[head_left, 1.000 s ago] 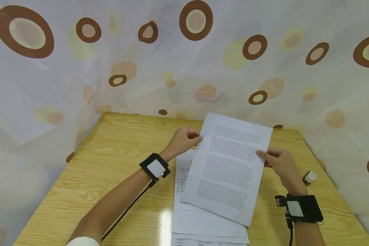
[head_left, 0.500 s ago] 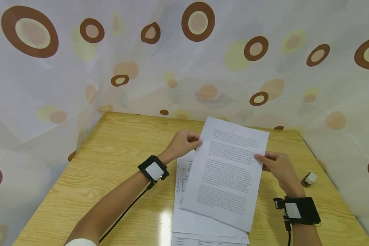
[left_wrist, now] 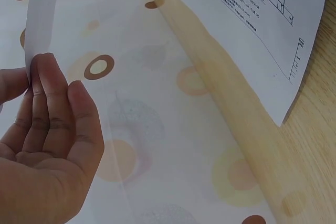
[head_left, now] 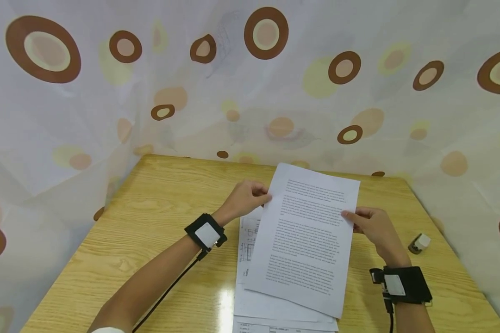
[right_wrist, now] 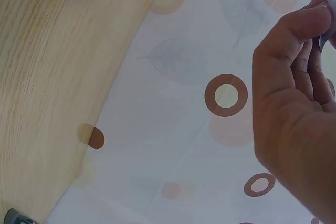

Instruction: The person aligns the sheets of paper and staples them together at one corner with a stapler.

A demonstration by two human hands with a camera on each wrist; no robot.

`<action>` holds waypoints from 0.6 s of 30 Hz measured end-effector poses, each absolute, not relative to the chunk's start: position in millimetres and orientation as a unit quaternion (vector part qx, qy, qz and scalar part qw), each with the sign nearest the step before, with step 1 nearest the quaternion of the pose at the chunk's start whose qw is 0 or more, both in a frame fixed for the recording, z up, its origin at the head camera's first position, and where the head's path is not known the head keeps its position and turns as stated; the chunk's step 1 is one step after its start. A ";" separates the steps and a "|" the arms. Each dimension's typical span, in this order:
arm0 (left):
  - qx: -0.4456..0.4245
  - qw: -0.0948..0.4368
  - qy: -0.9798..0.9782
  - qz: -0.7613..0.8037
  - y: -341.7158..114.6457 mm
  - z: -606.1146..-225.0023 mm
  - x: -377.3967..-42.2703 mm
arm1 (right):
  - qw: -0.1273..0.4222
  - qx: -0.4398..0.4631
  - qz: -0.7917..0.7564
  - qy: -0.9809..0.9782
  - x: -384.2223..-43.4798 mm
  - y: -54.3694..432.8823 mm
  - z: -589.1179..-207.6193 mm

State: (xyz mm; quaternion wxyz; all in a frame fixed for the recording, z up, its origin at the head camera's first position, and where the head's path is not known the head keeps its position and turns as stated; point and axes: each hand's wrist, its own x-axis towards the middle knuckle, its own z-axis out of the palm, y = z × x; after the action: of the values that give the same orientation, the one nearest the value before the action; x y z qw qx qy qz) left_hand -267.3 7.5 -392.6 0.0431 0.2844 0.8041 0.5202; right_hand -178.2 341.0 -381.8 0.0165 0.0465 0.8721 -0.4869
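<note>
A printed sheet of paper, covered in paragraphs of text, is held up tilted over other papers. My left hand pinches its left edge between thumb and fingers; the left wrist view shows that hand with the sheet's edge in the pinch. On the opposite edge my right hand grips the sheet, thumb on the printed face. In the right wrist view the right hand sits at the far right, and only a sliver of the sheet shows. Beneath lie papers with line drawings, partly hidden by the sheet.
A small bottle with a white cap stands on the wooden table right of the right hand. A curtain with brown rings hangs behind the table. Each wrist wears a black strap with a cable.
Both hands have lowered the sheet slightly toward the person and a little to the left, still gripping its two side edges. The papers underneath have stayed in place.
</note>
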 end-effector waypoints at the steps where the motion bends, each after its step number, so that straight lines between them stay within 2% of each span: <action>1: 0.284 0.043 0.804 0.520 7.2 -392.4 -266.8 | 0.017 0.046 -0.486 0.873 -178.5 340.9 -381.7; 18: 0.284 0.048 0.811 0.508 4.4 -395.0 -263.2 | 0.032 0.062 -0.464 0.883 -179.8 336.1 -387.5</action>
State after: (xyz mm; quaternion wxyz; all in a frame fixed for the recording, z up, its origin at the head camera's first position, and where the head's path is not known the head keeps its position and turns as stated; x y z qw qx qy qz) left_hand -263.2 4.4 -395.0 0.0476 0.2842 0.8115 0.5083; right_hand -179.8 336.1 -387.5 0.0317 0.0616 0.8829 -0.4644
